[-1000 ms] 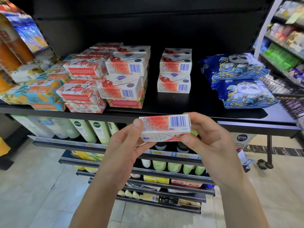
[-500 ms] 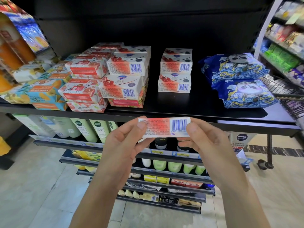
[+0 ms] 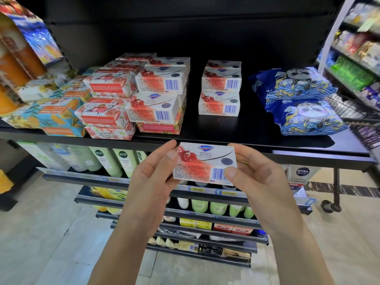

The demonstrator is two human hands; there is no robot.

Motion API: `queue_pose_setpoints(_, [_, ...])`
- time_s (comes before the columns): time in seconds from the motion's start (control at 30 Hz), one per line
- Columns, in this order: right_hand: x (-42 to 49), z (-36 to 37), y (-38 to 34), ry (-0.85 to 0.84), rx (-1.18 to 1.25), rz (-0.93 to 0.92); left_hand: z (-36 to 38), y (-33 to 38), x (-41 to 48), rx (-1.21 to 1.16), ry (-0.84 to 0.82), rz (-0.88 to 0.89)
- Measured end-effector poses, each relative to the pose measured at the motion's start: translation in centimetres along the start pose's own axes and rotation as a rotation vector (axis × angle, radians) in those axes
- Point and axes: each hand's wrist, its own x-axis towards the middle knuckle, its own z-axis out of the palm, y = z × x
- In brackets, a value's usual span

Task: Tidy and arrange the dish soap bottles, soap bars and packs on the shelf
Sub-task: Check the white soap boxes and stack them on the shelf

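Observation:
A white and red soap box (image 3: 202, 163) with a pomegranate picture and a barcode is held in front of the black shelf's (image 3: 236, 140) front edge. My left hand (image 3: 153, 182) pinches its left end and my right hand (image 3: 255, 177) pinches its right end. On the shelf behind stands a short stack of matching soap boxes (image 3: 221, 89). To its left is a taller stack of the same boxes (image 3: 162, 93), then floral goat soap packs (image 3: 107, 99) and blue-orange goat soap packs (image 3: 55, 114).
Two blue panda-print packs (image 3: 298, 101) lie at the shelf's right. Orange bottles (image 3: 16, 58) stand at the far left. Lower shelves hold green bottles (image 3: 115, 161) and small boxes. A wire cart (image 3: 362, 120) and another stocked shelf stand to the right.
Both hands have turned the soap box so its top face with the pomegranate picture now shows above the barcode side. It sits slightly closer to the shelf edge.

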Motion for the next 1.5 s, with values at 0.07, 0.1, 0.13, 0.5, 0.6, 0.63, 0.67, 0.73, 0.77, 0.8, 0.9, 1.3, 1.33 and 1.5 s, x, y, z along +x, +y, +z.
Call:
queue_pose_setpoints(0.07, [0.1,-0.1,0.1,-0.013,0.025,-0.054,0.0,0.1,0.0,-0.04,-0.001,0.001])
queue_pose_setpoints(0.1, [0.2,-0.1,0.2,-0.023,0.038,-0.079,0.0,0.1,0.0,-0.045,0.001,0.001])
queue_pose_setpoints(0.13, [0.2,-0.1,0.2,-0.036,0.042,-0.102,0.0,0.1,0.0,-0.046,0.003,0.003])
queue_pose_setpoints(0.5, [1.1,0.7,-0.3,-0.042,-0.255,-0.27,-0.5,0.6,0.7,-0.08,0.056,0.08])
queue_pose_setpoints(0.6, [2.0,1.3,-0.7,-0.038,-0.287,-0.332,-0.6,1.0,1.3,-0.046,0.064,0.133])
queue_pose_setpoints(0.63, [2.4,1.5,-0.9,-0.037,-0.277,-0.35,-0.8,1.2,1.5,-0.014,0.072,0.164])
queue_pose_setpoints(0.67, [2.8,1.7,-1.1,-0.033,-0.271,-0.368,-1.0,1.2,1.8,0.023,0.079,0.204])
queue_pose_setpoints(0.73, [3.7,2.0,-1.6,-0.027,-0.27,-0.403,-1.6,1.1,2.3,0.151,0.112,0.3])
queue_pose_setpoints(0.77, [4.1,2.1,-1.8,-0.027,-0.274,-0.422,-2.0,1.0,2.5,0.233,0.132,0.346])
queue_pose_setpoints(0.8, [4.6,2.3,-2.1,-0.028,-0.278,-0.44,-2.5,0.7,2.8,0.314,0.156,0.381])
queue_pose_setpoints(0.9, [5.8,2.7,-2.9,-0.034,-0.268,-0.462,-3.7,-0.3,3.9,0.676,0.234,0.546])
queue_pose_setpoints(1.3, [10.4,6.4,-6.0,0.009,-0.301,-0.337,-5.2,-4.4,8.0,1.15,0.203,0.857])
queue_pose_setpoints(1.33, [10.7,7.0,-6.1,0.015,-0.328,-0.339,-5.2,-4.5,8.0,1.133,0.211,0.856])
queue_pose_setpoints(1.5, [12.2,9.0,-5.1,0.083,-0.402,-0.331,-5.1,-4.6,7.9,1.094,0.197,0.851])
